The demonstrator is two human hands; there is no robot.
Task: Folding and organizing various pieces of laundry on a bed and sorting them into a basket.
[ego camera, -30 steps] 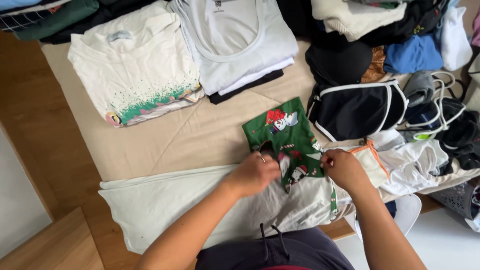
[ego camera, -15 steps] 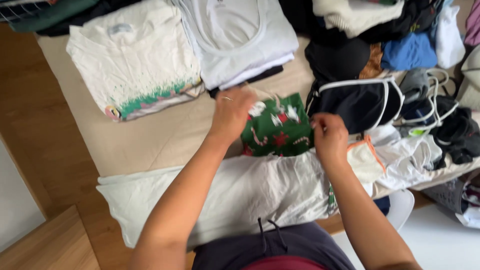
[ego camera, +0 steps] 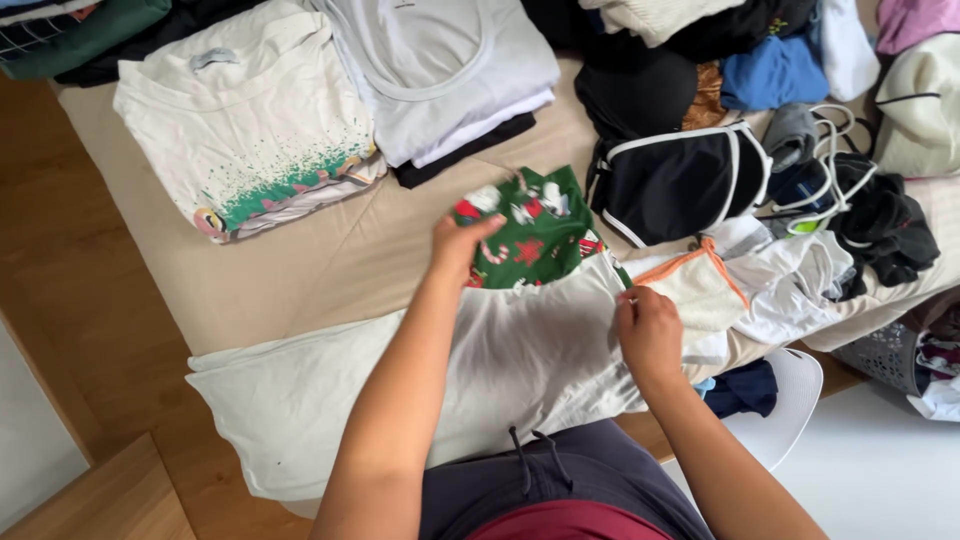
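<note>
The green garment [ego camera: 535, 232], printed with red and white figures, is lying folded on the beige sheet [ego camera: 300, 270] near the middle, its lower edge tucked under a white garment [ego camera: 480, 370] that is spreading toward 7 o'clock. Black shorts [ego camera: 685, 180] with white trim are sitting just beside it at 3 o'clock, a stack of white shirts [ego camera: 440, 70] at 12, a cream shirt [ego camera: 250, 140] with green speckles at 10, and a heap of loose clothes is crowding the 2 o'clock side. The left hand [ego camera: 462, 245] is resting with fingers curled on the green garment's 9 o'clock edge, while the right hand [ego camera: 648, 330], at its 5 o'clock, is pinching shut on the white garment's edge.
</note>
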